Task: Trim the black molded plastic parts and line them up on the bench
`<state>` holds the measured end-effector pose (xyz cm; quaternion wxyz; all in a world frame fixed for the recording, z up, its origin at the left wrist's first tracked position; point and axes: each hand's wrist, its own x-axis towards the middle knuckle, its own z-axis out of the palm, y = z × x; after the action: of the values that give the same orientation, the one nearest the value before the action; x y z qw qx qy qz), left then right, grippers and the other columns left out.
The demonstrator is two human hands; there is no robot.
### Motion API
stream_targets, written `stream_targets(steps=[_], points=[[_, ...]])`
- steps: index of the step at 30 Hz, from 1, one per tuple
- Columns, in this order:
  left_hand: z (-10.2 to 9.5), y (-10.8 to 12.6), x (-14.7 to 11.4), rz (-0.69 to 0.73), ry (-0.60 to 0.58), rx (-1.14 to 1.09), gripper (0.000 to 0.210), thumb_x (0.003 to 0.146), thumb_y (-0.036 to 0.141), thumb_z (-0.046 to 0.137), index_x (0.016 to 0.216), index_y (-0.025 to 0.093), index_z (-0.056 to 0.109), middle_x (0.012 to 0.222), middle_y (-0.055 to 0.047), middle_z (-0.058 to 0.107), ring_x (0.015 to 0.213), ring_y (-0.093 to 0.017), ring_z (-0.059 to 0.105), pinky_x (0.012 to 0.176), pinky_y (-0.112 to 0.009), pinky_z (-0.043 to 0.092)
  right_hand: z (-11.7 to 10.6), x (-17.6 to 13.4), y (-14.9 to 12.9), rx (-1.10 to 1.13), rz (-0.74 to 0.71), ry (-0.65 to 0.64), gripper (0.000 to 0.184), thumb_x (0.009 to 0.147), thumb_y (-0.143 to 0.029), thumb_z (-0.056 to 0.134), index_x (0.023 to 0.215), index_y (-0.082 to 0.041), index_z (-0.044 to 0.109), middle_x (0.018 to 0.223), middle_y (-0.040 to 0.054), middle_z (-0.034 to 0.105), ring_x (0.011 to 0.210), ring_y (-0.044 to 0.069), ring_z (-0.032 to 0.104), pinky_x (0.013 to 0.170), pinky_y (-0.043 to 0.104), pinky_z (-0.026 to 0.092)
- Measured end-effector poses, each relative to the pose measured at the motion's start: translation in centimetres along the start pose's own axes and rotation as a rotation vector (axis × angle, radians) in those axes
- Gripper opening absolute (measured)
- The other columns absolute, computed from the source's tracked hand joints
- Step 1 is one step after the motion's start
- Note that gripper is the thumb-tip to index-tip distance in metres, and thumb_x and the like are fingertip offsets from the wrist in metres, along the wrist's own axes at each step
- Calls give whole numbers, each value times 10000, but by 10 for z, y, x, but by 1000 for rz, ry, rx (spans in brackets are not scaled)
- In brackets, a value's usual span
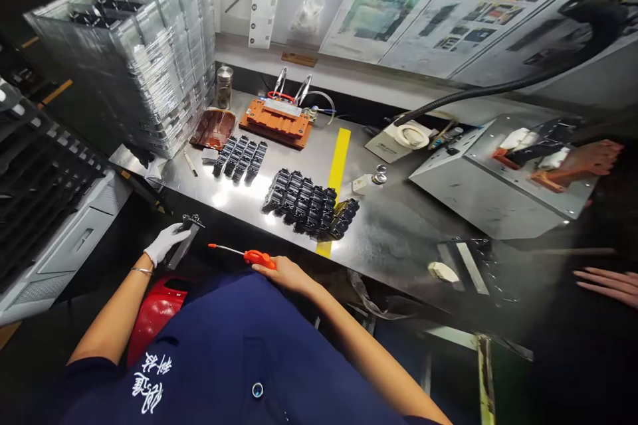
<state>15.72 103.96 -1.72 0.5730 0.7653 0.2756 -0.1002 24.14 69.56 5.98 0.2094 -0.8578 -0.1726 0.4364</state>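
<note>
In a white glove, my left hand [165,242] grips a flat dark part [183,244] with small fittings along its top edge, held low in front of the bench. Bare, my right hand [288,273] is closed around an orange air blow gun [260,259]. Its thin nozzle with an orange tip points left toward the dark part, with a gap between them. On the metal bench [389,232] ahead lie a large group of black ribbed plastic parts [304,202] and a smaller group of similar parts [240,158].
Tall stacks of clear trays [164,60] stand at the left back. An orange fixture [276,119] sits at the wall. Right of the yellow strip [339,159] is a grey machine [491,176]. Another person's hand [608,284] shows at the right edge. A red seat [157,309] is below.
</note>
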Motion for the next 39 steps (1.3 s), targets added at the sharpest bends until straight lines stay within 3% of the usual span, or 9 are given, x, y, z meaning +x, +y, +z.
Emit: stream_targets(steps=[5, 9, 16, 21, 28, 32, 35, 37, 39], points=[[16, 8, 24, -73, 199, 70, 468, 761, 495, 616, 1022, 112, 677, 1024, -137, 708, 1009, -268, 631, 903, -357, 461, 17, -7, -23, -96, -64, 29, 542, 824, -684, 454, 949, -217, 699, 811, 66, 700, 729, 209, 630, 607, 260, 358], [35, 14, 34, -24, 240, 111, 422, 768, 471, 619, 1027, 142, 676, 1046, -120, 704, 1005, -250, 627, 900, -337, 446, 22, -8, -34, -217, -56, 33, 540, 835, -682, 443, 894, -203, 685, 834, 83, 708, 747, 222, 641, 599, 262, 358], [47, 27, 32, 14, 206, 118, 425, 764, 462, 627, 1020, 126, 675, 1044, -130, 704, 991, -250, 628, 886, -335, 454, 20, -8, -29, -215, -32, 60, 536, 836, -697, 428, 867, -218, 666, 822, 66, 707, 745, 221, 645, 592, 262, 354], [43, 39, 13, 48, 103, 87, 443, 764, 459, 619, 1059, 132, 671, 1040, -92, 713, 978, -229, 633, 878, -307, 471, 11, 1, -16, -164, 73, 197, 566, 860, -702, 363, 914, -216, 650, 820, 74, 703, 789, 235, 655, 627, 271, 377], [49, 51, 1, 42, -8, 77, 421, 724, 442, 668, 1041, 165, 682, 1021, -66, 718, 987, -236, 636, 905, -319, 475, -2, 6, -2, -127, 86, 199, 571, 863, -693, 372, 917, -205, 663, 850, 84, 710, 826, 248, 659, 637, 278, 376], [52, 54, 1, -50, -111, 46, 452, 710, 481, 676, 1034, 167, 692, 975, -79, 733, 896, -238, 678, 809, -327, 531, -13, -3, 14, -68, 56, 164, 548, 846, -686, 417, 880, -203, 673, 828, 73, 697, 775, 230, 640, 605, 268, 354], [60, 62, 9, -122, -147, 55, 542, 814, 601, 479, 977, 133, 699, 825, -112, 736, 718, -236, 693, 675, -359, 556, -26, -16, 39, 15, -4, 40, 530, 795, -689, 495, 742, -185, 653, 692, 36, 631, 632, 166, 567, 545, 247, 313], [74, 75, 23, -113, -124, 93, 572, 839, 610, 421, 994, 128, 686, 832, -123, 734, 727, -240, 694, 683, -366, 555, -36, -25, 62, 106, -65, -65, 507, 780, -665, 531, 673, -177, 616, 606, -1, 553, 556, 123, 485, 515, 236, 286], [97, 98, 44, -56, -85, 152, 517, 814, 558, 510, 1102, 152, 647, 959, -120, 728, 862, -250, 691, 773, -364, 538, -45, -33, 87, 199, -97, -27, 460, 789, -622, 543, 694, -175, 597, 611, -23, 523, 562, 111, 454, 522, 231, 291]])
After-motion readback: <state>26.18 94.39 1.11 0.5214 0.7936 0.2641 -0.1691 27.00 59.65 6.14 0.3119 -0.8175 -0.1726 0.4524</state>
